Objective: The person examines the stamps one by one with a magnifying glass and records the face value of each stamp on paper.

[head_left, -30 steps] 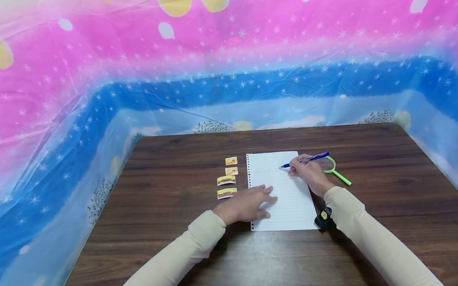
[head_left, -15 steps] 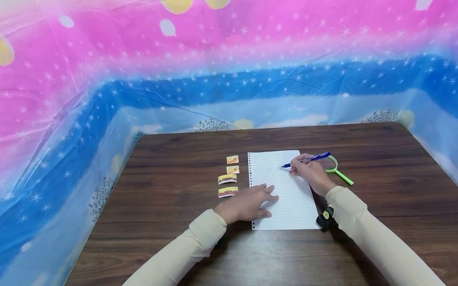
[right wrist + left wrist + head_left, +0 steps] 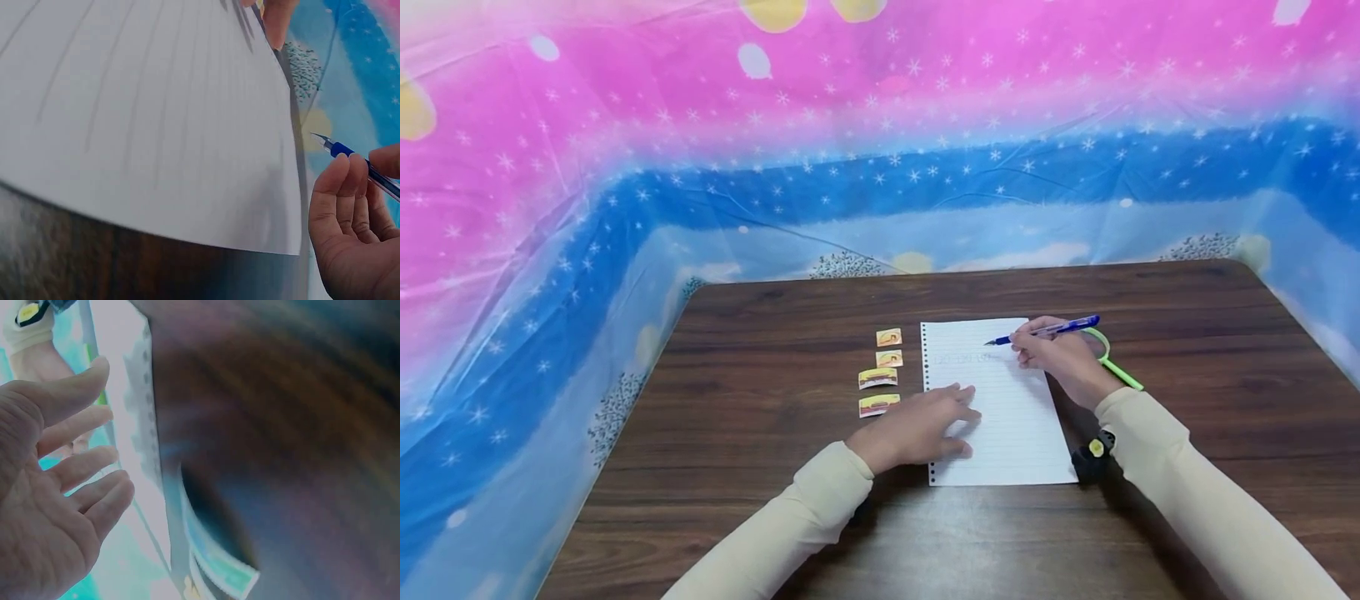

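Observation:
A lined sheet of paper [image 3: 1000,450] with punched holes down its left edge lies on the table, bearing a faint row of handwriting near its upper part. My right hand [image 3: 1067,358] pinches a blue pen [image 3: 1078,324] over the sheet's upper right side. In the right wrist view the pen [image 3: 340,150] has its tip showing, apart from the paper. Fingers spread, my left hand [image 3: 917,427] rests on the left side of the sheet. The left wrist view shows that hand [image 3: 56,469] from the palm side, holding nothing.
Several small printed cards [image 3: 878,379] form a column left of the paper. A green-rimmed magnifying glass [image 3: 1122,373] lies right of the sheet, partly behind my right hand. The brown wooden table [image 3: 760,358] meets a pink and blue printed cloth [image 3: 820,167] at its far edge.
My right hand has shifted slightly right with the pen, whose tip has come up off the written row. My left hand has stayed in place on the paper.

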Available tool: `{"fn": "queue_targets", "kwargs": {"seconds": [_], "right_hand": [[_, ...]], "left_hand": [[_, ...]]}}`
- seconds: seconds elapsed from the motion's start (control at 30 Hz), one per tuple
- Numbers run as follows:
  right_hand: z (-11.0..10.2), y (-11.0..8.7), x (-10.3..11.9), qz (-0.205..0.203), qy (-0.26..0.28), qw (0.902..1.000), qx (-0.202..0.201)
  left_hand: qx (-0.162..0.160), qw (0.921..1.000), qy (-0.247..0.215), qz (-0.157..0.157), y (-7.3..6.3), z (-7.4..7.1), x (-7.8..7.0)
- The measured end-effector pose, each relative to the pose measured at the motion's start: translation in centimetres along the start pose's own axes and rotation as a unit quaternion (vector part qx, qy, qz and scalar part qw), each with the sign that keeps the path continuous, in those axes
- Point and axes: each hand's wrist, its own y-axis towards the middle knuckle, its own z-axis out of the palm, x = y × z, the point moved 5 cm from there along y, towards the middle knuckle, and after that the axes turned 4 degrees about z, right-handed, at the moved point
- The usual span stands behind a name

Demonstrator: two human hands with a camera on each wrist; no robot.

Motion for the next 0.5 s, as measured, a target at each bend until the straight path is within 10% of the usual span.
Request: {"fn": "queue_targets", "kwargs": {"seconds": [0.5], "right_hand": [[-1.6, -3.2, 1.8, -0.097, 0.017, 0.9951, 0.009]], "left_hand": [[-0.136, 0.9871, -0.072, -0.043, -2.9, -4.9, 4.7]]}}
